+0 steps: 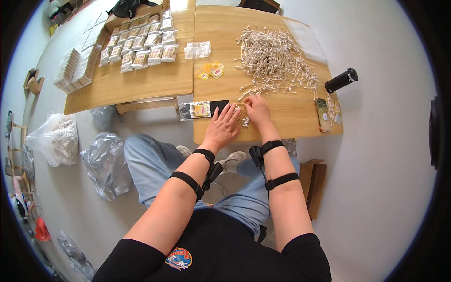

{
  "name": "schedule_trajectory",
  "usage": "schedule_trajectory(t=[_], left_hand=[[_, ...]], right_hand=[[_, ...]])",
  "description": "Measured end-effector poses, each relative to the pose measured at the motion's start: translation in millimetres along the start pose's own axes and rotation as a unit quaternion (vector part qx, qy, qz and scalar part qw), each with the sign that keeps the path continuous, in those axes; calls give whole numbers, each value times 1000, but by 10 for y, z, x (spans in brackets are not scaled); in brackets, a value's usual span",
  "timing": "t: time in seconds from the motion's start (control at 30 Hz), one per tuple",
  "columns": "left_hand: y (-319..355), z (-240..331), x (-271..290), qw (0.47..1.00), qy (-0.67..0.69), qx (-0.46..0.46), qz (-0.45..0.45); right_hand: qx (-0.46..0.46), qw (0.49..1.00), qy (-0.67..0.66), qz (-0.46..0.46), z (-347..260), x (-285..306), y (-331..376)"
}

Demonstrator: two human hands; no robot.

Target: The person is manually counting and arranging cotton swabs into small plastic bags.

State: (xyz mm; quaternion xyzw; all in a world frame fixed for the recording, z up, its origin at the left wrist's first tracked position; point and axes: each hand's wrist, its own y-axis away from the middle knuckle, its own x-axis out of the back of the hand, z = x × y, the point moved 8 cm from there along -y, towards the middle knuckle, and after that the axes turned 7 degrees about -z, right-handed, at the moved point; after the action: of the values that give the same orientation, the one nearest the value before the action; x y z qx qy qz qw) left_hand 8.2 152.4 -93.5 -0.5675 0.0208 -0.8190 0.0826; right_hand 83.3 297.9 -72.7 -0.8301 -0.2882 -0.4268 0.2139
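Note:
A small row of cotton swabs [243,117] lies on the near edge of the wooden table between my hands. My left hand [222,126] rests flat with its fingers stretched out, over the left side of these swabs and the end of a black strip [219,105]. From the right, my right hand [258,112] bends its fingers together at the far ends of the swabs; its fingertips are partly hidden. Left of my left hand, a clear bag [186,111] holds white-tipped swabs and a yellow card [201,110], lying partly on the black strip.
A large heap of loose cotton swabs [270,54] covers the far right. Yellow cards [211,70] and empty clear bags [198,50] lie mid-table. Filled packs [140,58] stand in rows at far left. A black bottle [341,80] and a phone [322,114] are at right.

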Motion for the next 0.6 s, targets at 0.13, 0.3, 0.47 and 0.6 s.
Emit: schedule_trajectory(t=[0.13, 0.3, 0.47, 0.6], left_hand=[[-12, 16, -21, 1000, -20, 2, -16], [-26, 27, -13, 1000, -14, 7, -22], [-18, 2, -13, 999, -24, 7, -20], [-28, 19, -6, 999, -27, -3, -17]], right_hand=[[-20, 999, 35, -23, 32, -52, -78], [-8, 999, 33, -5, 82, -82, -57], [15, 999, 32, -13, -42, -133, 24], [15, 1000, 12, -1, -66, -120, 46]])
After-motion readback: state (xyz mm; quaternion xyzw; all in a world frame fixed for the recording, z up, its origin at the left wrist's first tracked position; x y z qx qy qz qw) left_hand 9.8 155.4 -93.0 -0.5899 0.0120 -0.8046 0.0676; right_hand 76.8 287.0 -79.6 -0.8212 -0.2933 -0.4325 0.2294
